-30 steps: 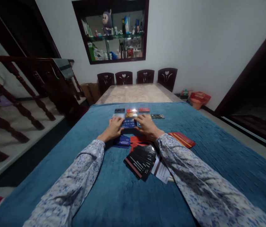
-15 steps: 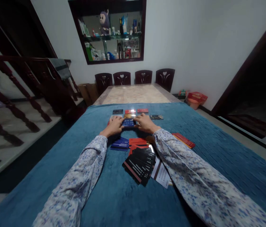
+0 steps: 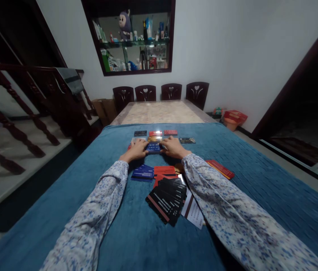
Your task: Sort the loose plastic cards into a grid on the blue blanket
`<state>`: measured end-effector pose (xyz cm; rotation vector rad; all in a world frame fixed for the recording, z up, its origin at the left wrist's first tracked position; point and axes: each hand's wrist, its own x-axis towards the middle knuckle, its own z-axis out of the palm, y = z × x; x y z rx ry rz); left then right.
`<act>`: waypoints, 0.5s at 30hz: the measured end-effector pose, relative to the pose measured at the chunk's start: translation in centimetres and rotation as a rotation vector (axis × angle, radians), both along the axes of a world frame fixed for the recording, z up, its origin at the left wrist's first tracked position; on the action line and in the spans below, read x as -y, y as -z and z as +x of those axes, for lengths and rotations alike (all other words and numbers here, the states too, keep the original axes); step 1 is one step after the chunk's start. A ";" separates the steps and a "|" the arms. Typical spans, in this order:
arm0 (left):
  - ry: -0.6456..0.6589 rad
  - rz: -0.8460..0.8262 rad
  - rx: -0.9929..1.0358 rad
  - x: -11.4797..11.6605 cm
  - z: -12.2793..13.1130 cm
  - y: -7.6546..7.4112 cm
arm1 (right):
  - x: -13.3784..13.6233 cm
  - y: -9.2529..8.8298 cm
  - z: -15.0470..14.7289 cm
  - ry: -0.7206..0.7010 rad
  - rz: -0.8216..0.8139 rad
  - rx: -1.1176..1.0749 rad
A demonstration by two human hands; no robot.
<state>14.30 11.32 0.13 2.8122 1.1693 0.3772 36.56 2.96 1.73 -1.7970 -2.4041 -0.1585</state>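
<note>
A blue card (image 3: 154, 148) lies between my two hands, in front of a gold card (image 3: 154, 139). My left hand (image 3: 137, 149) has its fingers closed on the card's left edge. On the opposite edge, my right hand (image 3: 172, 147) grips with thumb and fingers. Beyond them are a black card (image 3: 140, 133) and two red cards (image 3: 170, 132). A dark card (image 3: 187, 140) lies right of my right hand. Nearer to me, black cards (image 3: 167, 199) are fanned over red ones, beside blue cards (image 3: 142, 173) and a white card (image 3: 193, 211).
A blue cloth (image 3: 113, 233) covers the near part of the table. Red cards (image 3: 220, 168) lie right of my right sleeve. Farther off are the bare marble tabletop (image 3: 159, 111), dark chairs (image 3: 171, 92) and a wall cabinet (image 3: 172, 37). A wooden railing (image 3: 20, 68) stands at the left.
Both hands stay at the edges of the blue card with hardly any movement. The view has shifted slightly, and more of the gold card near my right wrist shows.
</note>
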 end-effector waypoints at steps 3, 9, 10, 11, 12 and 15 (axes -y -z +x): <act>0.022 0.018 -0.009 -0.2 0.0 0.2 | -0.3 0.2 0.1 0.003 -0.004 0.001; -0.008 -0.004 -0.053 -0.2 0.0 0.1 | -0.9 0.7 0.3 -0.006 -0.021 -0.001; -0.011 -0.009 -0.052 -0.1 0.1 0.0 | -1.0 0.9 0.3 -0.008 -0.021 -0.004; -0.013 -0.015 -0.051 0.0 0.1 -0.1 | -1.1 1.0 0.3 -0.010 -0.022 -0.006; -0.015 -0.023 -0.054 0.1 0.1 -0.2 | -1.2 1.1 0.4 -0.011 -0.024 -0.008; -0.027 -0.061 -0.075 0.4 0.2 -0.6 | -1.5 1.3 0.5 -0.017 -0.040 -0.009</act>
